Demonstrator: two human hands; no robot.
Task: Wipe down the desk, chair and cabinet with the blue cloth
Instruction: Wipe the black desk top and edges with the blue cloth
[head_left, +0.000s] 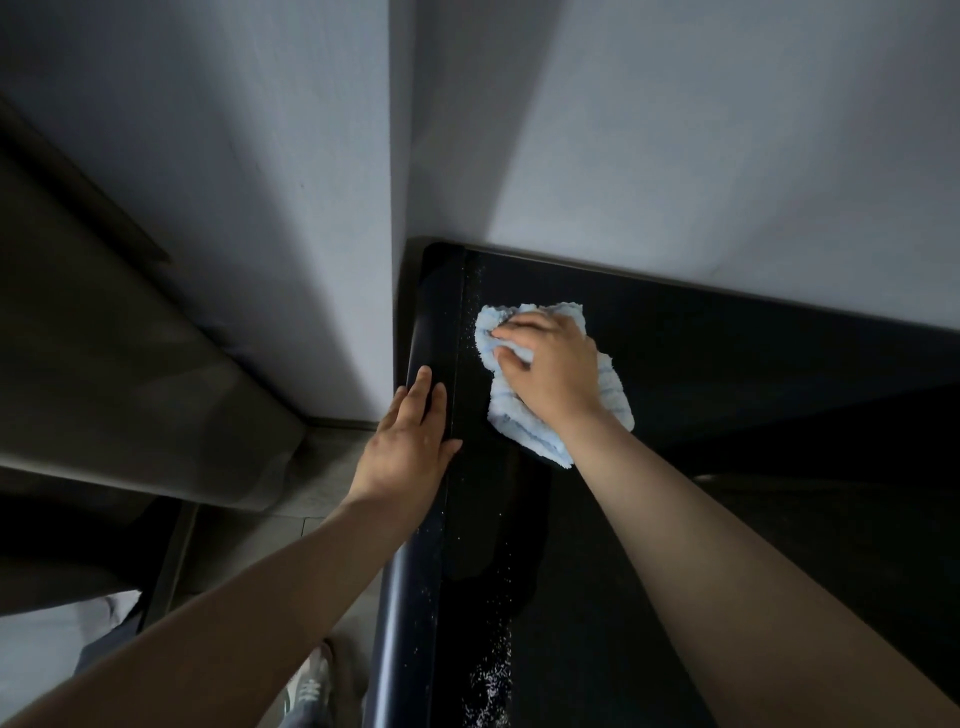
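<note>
Black and glossy, the surface (675, 415) sits pushed into a corner of pale grey wall (675, 130), its far edge touching the wall and its rounded left edge running toward the person. No brand, label or writing can be read anywhere here. White specks (488, 680) lie scattered on the surface in a thin line just inside the left edge, thickest at the near end.

The blue cloth (613, 395), a pale ribbed towel, lies crumpled on the surface near the far left corner. The right hand (550, 364) presses down on it with fingers curled, gripping a bunch of the cloth at its left side. The left hand (410, 441) rests flat and spread open on the rounded left edge, beside the cloth and not touching it, holding nothing.

Left of the surface a grey-brown curtain (104, 322) hangs down to a grey floor (332, 499). Below the left forearm a grey sneaker (311, 686) stands on the floor, close to the surface's near left side. The room is dim, with light falling on the wall above the far edge.
</note>
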